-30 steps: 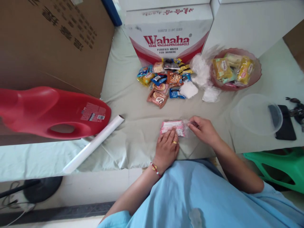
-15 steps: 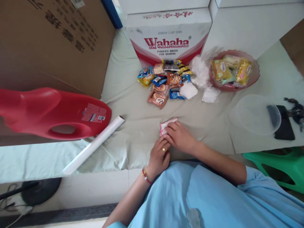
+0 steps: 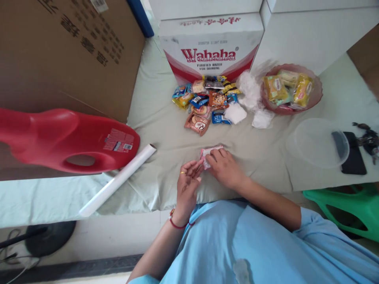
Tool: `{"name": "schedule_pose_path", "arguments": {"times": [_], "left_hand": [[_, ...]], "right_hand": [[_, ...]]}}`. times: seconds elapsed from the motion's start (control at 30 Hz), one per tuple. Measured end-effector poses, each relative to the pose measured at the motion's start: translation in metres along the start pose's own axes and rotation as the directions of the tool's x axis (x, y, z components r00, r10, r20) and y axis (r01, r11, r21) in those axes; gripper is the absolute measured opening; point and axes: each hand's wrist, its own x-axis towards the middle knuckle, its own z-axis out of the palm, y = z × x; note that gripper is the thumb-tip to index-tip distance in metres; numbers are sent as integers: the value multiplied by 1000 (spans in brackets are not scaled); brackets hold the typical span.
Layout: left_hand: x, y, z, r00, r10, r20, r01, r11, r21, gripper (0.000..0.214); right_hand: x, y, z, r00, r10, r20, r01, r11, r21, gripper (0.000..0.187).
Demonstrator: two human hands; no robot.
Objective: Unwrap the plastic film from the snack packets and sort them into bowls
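Observation:
A small pink-and-white snack packet (image 3: 211, 150) lies on the cloth-covered table in front of me. My right hand (image 3: 226, 167) is on its right part, fingers bent and pressed down onto it. Beside the packet's lower left corner is my left hand (image 3: 189, 179), its fingertips touching or nearly touching the edge. The left thumb stands apart from the fingers, and nothing shows in that palm. Beyond the packet sits a pile of wrapped snacks, with a brown biscuit packet (image 3: 197, 124) and a blue packet (image 3: 220, 117) at its near side.
A red jug (image 3: 68, 138) and a white roll (image 3: 118, 179) lie to the left. Behind stands a Wahaha carton (image 3: 210, 39). To the right are clear crumpled plastic (image 3: 250, 88), a pink bowl (image 3: 318, 94) of snacks, a translucent bowl (image 3: 310, 144), a phone (image 3: 357, 157) and keys (image 3: 370, 142).
My left hand has moved left, away from my right fingers, and its fingers have spread. More of the packet shows. My right hand stays on it with little shift.

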Motion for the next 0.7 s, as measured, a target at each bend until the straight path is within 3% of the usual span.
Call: {"name": "schedule_pose_path", "arguments": {"times": [0.07, 0.17, 0.23, 0.33, 0.4, 0.47, 0.6, 0.7], "left_hand": [[1, 8, 0, 999, 36, 14, -36, 998, -49, 46], [6, 12, -2, 998, 41, -57, -44, 997, -62, 47], [11, 9, -2, 995, -11, -96, 10, 1000, -9, 48], [19, 2, 7, 992, -130, -7, 130, 991, 17, 58], [23, -1, 16, 980, -176, 90, 177, 984, -5, 60], [26, -3, 27, 972, -206, 115, 210, 977, -24, 56], [26, -5, 41, 966, -238, 97, 242, 970, -24, 53], [24, -8, 41, 962, -232, 145, 231, 973, 22, 51]], "right_hand": [[-1, 5, -8, 999, 7, -53, -3, 997, 81, 28], [-8, 19, -22, 972, 92, -214, -11, 937, 350, 30], [-12, 31, -31, 945, 227, -236, -45, 804, 592, 31], [-14, 44, -35, 954, 287, -90, -76, 519, 852, 39], [-15, 47, -29, 978, 210, 14, -99, 401, 911, 41], [-18, 43, -18, 977, 204, 67, -136, 347, 928, 41], [-31, 29, 2, 924, 376, 67, -178, 269, 946, 42], [-40, 41, -10, 887, 461, 5, -159, 296, 942, 41]]}}
